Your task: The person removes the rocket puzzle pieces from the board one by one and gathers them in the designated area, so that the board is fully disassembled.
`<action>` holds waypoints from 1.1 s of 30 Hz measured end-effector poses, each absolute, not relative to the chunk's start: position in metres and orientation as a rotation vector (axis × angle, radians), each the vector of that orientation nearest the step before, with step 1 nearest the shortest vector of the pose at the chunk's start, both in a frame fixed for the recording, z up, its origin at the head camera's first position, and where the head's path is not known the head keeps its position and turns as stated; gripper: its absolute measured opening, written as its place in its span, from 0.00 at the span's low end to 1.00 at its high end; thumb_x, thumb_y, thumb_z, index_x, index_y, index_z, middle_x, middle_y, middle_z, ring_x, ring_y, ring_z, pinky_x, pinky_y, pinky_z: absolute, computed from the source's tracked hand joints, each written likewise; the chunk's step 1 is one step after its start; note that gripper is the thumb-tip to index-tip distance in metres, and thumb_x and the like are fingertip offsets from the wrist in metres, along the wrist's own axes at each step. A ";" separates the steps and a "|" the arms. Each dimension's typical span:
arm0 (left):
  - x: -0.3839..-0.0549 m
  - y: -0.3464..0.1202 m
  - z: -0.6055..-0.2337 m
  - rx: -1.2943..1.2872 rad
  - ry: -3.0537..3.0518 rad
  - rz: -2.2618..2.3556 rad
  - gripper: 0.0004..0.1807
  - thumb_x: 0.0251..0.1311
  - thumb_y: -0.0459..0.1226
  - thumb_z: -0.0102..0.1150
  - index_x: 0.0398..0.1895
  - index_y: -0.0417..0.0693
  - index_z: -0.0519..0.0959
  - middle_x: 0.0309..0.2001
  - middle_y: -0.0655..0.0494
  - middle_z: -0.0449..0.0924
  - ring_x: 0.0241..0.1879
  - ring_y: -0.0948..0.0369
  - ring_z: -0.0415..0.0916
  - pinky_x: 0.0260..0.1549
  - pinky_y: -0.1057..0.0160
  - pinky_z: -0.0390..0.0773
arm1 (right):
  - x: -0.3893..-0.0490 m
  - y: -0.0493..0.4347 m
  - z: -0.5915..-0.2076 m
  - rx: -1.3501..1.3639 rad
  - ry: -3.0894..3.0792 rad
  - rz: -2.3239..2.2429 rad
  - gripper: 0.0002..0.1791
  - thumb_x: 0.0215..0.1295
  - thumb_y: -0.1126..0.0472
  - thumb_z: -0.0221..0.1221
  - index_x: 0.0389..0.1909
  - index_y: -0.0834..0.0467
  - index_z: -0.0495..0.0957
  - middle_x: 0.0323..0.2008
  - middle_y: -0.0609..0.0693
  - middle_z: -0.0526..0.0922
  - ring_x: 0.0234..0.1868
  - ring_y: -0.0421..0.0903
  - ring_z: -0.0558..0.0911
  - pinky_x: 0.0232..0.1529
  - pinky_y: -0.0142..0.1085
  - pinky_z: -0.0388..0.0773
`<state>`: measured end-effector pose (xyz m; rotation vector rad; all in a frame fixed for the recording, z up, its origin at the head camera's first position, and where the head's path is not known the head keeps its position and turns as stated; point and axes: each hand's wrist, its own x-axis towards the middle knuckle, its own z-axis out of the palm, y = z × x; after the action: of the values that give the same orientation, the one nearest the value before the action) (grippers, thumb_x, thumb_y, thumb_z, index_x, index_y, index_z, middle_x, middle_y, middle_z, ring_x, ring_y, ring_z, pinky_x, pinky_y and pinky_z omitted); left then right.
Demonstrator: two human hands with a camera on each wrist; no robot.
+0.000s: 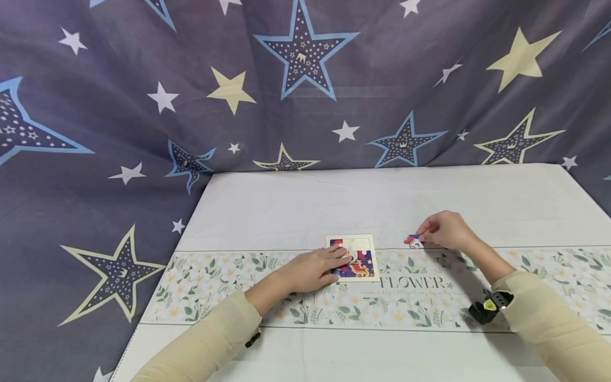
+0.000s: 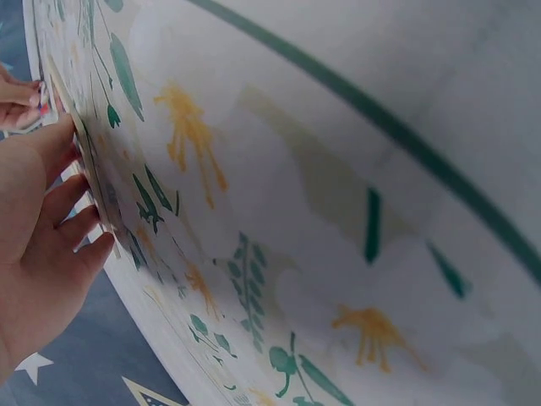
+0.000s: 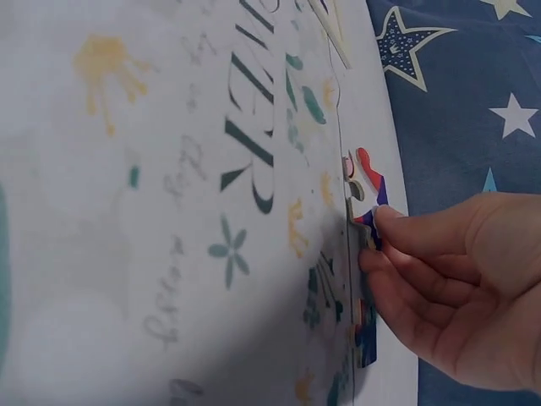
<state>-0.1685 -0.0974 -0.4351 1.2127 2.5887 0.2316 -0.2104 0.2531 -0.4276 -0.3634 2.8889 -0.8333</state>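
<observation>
A square jigsaw puzzle board [image 1: 376,265] with a cream border lies on the table, partly filled with a purple, red and yellow picture. Its upper part shows bare cream backing. My left hand [image 1: 312,269] rests across its left side, fingers spread and covering part of the picture. To the right of the board, my right hand [image 1: 446,232] pinches a puzzle piece [image 1: 414,241] in white, red and purple between thumb and fingertips. In the right wrist view another dark blue piece [image 3: 367,338] shows below the fingers of that hand.
A white tablecloth [image 1: 267,207] with a printed flower band and the word FLOWER covers the table. Behind and to the left hangs a dark curtain [image 1: 267,127] with stars. Both forearms wear beige sleeves, with a black wrist camera [image 1: 483,313] on the right one.
</observation>
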 end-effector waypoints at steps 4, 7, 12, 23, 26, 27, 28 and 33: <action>-0.169 -0.097 -0.435 1.214 2.591 0.230 0.29 0.72 0.48 0.46 0.74 0.57 0.59 0.75 0.57 0.55 0.76 0.57 0.50 0.73 0.55 0.59 | -0.211 0.252 -0.429 -0.383 2.928 -0.793 0.02 0.55 0.65 0.66 0.27 0.60 0.85 0.24 0.50 0.86 0.24 0.39 0.77 0.28 0.33 0.72; -0.170 -0.097 -0.435 1.211 2.593 0.221 0.29 0.72 0.48 0.46 0.74 0.57 0.58 0.75 0.58 0.55 0.76 0.57 0.50 0.73 0.56 0.58 | -0.212 0.251 -0.430 -0.387 2.939 -0.776 0.02 0.55 0.65 0.66 0.27 0.60 0.86 0.24 0.50 0.86 0.24 0.39 0.76 0.29 0.33 0.71; -0.170 -0.097 -0.436 1.207 2.596 0.211 0.29 0.71 0.48 0.46 0.74 0.58 0.58 0.76 0.59 0.54 0.76 0.58 0.50 0.73 0.56 0.59 | -0.211 0.250 -0.430 -0.379 2.940 -0.785 0.03 0.56 0.65 0.65 0.28 0.60 0.86 0.24 0.50 0.86 0.25 0.39 0.76 0.30 0.33 0.71; -0.168 -0.097 -0.435 1.223 2.594 0.222 0.29 0.71 0.47 0.47 0.73 0.56 0.59 0.75 0.57 0.55 0.76 0.57 0.51 0.73 0.55 0.60 | -0.209 0.249 -0.432 -0.369 2.959 -0.799 0.03 0.55 0.65 0.66 0.29 0.62 0.86 0.25 0.52 0.86 0.25 0.40 0.76 0.30 0.33 0.70; -0.167 -0.097 -0.435 1.222 2.593 0.219 0.29 0.71 0.47 0.47 0.73 0.56 0.59 0.75 0.57 0.55 0.76 0.57 0.51 0.73 0.56 0.60 | -0.208 0.251 -0.432 -0.382 2.968 -0.807 0.04 0.55 0.65 0.66 0.30 0.62 0.85 0.26 0.52 0.86 0.25 0.40 0.78 0.30 0.34 0.73; -0.167 -0.097 -0.434 1.227 2.594 0.213 0.29 0.71 0.47 0.47 0.73 0.56 0.59 0.75 0.57 0.55 0.76 0.57 0.51 0.73 0.55 0.60 | -0.208 0.251 -0.431 -0.388 2.972 -0.811 0.04 0.55 0.65 0.66 0.30 0.62 0.85 0.26 0.53 0.86 0.26 0.41 0.78 0.31 0.35 0.73; -0.167 -0.097 -0.434 1.228 2.594 0.211 0.29 0.71 0.47 0.47 0.74 0.56 0.59 0.75 0.57 0.55 0.76 0.57 0.51 0.73 0.55 0.60 | -0.208 0.252 -0.431 -0.393 2.974 -0.818 0.04 0.55 0.66 0.66 0.31 0.62 0.85 0.27 0.53 0.86 0.26 0.41 0.79 0.31 0.35 0.74; -0.167 -0.097 -0.433 1.226 2.593 0.223 0.29 0.71 0.47 0.47 0.73 0.56 0.59 0.75 0.56 0.55 0.76 0.57 0.51 0.73 0.55 0.60 | -0.209 0.247 -0.425 -0.434 2.989 -0.845 0.04 0.55 0.67 0.65 0.32 0.63 0.85 0.28 0.55 0.87 0.27 0.42 0.80 0.31 0.34 0.76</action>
<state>-0.1667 -0.0973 -0.4330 1.2256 2.5929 0.2235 -0.2088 0.2468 -0.4251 -0.4337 2.9888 -0.8451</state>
